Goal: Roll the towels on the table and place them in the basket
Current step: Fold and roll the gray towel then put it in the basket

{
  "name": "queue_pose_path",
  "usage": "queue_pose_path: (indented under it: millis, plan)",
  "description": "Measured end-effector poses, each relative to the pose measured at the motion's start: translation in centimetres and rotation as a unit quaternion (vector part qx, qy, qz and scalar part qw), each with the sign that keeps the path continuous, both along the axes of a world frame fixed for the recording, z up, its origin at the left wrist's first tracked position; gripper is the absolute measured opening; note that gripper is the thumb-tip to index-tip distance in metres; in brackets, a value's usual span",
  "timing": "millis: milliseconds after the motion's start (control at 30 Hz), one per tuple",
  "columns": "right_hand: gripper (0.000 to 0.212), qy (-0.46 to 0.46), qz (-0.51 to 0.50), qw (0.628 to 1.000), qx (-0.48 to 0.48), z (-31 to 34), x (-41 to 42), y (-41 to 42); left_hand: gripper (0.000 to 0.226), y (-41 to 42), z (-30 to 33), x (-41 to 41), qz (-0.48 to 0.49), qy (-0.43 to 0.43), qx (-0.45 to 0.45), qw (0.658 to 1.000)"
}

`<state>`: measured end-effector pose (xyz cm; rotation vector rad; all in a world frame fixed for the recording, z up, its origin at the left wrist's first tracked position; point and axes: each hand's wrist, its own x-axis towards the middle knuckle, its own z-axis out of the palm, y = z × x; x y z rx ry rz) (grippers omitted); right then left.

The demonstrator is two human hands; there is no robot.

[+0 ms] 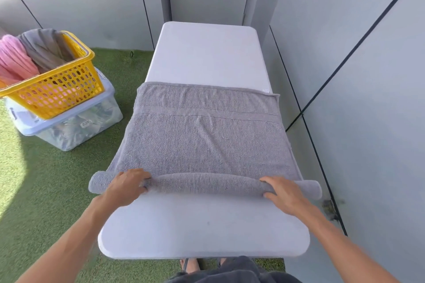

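Two bare forearms reach away from me over a white table (202,234). My left hand (125,187) and right hand (284,192) sit on a grey towel (202,140), each near one end of the roll started at its near edge. The fingers of both hands are curled over the top of the roll and pressed into the cloth, thumbs tucked under the near side. Beyond the roll the towel lies flat across the middle of the table, its side edges drooping over the rims. I judge it soft, light and floppy, likely to slacken if released, so holding it near both ends with even pressure seems wise. Far left, on green turf, a yellow basket (66,92) sits on a clear storage box (69,128) and holds a pink towel (13,57) and a second grey one (46,48).
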<state>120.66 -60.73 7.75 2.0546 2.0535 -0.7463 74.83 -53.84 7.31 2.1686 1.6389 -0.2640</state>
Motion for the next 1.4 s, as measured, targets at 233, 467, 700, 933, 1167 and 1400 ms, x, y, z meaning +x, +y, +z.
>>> queue_pose_path:
  millis: [233, 467, 700, 933, 1167, 1400]
  plan:
    - [0.049, 0.028, -0.039, 0.982, 0.180, -0.6, -1.4, -0.8, 0.041, -1.9, -1.0, 0.7, 0.025, -0.125, 0.196, 0.972]
    - [0.047, -0.036, -0.008, 0.988, 0.152, -0.6, -2.1, 0.1, 0.058, -2.2, -1.3, 1.7, 0.028, -0.038, 0.176, 0.983]
    - [0.034, 0.080, -0.037, 0.994, -0.063, 0.6, 0.5, 2.1, 0.043, 0.4, 0.0, -0.3, 0.056, -0.093, -0.040, 0.993]
    - [0.059, -0.038, 0.026, 0.992, 0.121, 0.1, -2.2, -0.3, 0.049, -2.1, -1.9, 0.8, -0.014, -0.096, 0.201, 0.975]
    - [0.047, -0.033, 0.035, 0.998, 0.040, -0.2, -1.7, 0.9, 0.048, -0.4, -0.6, 1.3, -0.002, -0.047, 0.077, 0.996]
    - [0.047, 0.002, -0.016, 0.991, 0.132, 0.2, -1.7, 0.2, 0.038, -0.5, -0.3, 0.5, 0.028, -0.144, 0.151, 0.978]
